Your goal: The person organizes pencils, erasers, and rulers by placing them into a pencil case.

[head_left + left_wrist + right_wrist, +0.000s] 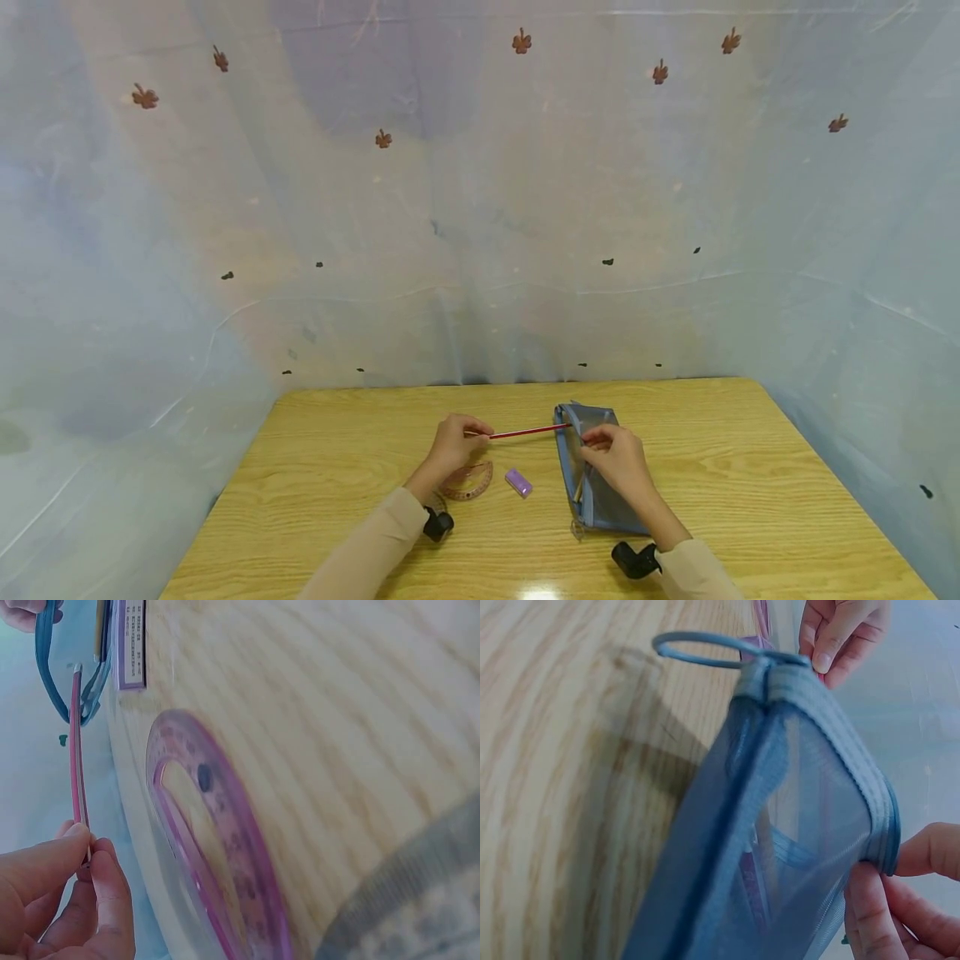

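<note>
My left hand (453,442) pinches one end of a slim red pencil (528,432) with a pale stripe. The pencil's far end reaches the open mouth of a blue mesh pencil case (611,508). In the left wrist view that end of the pencil (76,694) overlaps the blue zip edge. My right hand (618,457) pinches the rim of the case between thumb and fingers, holding the mouth apart. Inside the case lie a yellowish stick (581,485) and, seen through the mesh in the right wrist view, a purple-pink item (751,881).
A purple eraser (518,482) with a white label lies between the hands. Left of it is a pink see-through protractor (483,486). A clear curved piece with markings (420,900) sits near my left wrist. The wooden table (330,467) meets a draped sheet behind.
</note>
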A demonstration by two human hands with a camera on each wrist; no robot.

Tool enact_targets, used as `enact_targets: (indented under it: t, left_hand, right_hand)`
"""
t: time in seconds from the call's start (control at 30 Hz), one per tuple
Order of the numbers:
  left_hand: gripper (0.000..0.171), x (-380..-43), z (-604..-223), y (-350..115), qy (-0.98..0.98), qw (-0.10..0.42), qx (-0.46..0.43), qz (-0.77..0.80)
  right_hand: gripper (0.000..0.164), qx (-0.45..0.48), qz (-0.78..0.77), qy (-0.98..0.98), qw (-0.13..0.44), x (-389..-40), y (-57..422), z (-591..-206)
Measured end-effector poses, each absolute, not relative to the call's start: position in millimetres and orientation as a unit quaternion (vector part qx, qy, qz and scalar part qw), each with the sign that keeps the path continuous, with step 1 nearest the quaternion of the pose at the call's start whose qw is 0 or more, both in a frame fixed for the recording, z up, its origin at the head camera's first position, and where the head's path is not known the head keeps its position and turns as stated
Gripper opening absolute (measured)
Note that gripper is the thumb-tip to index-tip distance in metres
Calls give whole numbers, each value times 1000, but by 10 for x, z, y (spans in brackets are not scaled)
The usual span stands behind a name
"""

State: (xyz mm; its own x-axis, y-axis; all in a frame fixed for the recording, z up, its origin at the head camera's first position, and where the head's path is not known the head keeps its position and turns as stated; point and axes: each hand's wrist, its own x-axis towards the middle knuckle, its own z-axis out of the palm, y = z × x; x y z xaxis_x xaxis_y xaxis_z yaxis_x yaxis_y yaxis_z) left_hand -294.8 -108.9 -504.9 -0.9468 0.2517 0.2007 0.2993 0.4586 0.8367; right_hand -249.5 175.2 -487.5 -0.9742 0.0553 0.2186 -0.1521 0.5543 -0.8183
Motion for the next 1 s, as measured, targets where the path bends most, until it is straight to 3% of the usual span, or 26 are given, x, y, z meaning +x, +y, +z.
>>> enact_targets:
  t: [1.0]
  left_hand:
    - [5, -2947, -5115, -865, -849, 30, -148, -506]
  right_hand:
    - [13, 22, 481, -870, 101, -2481, 1721, -4862]
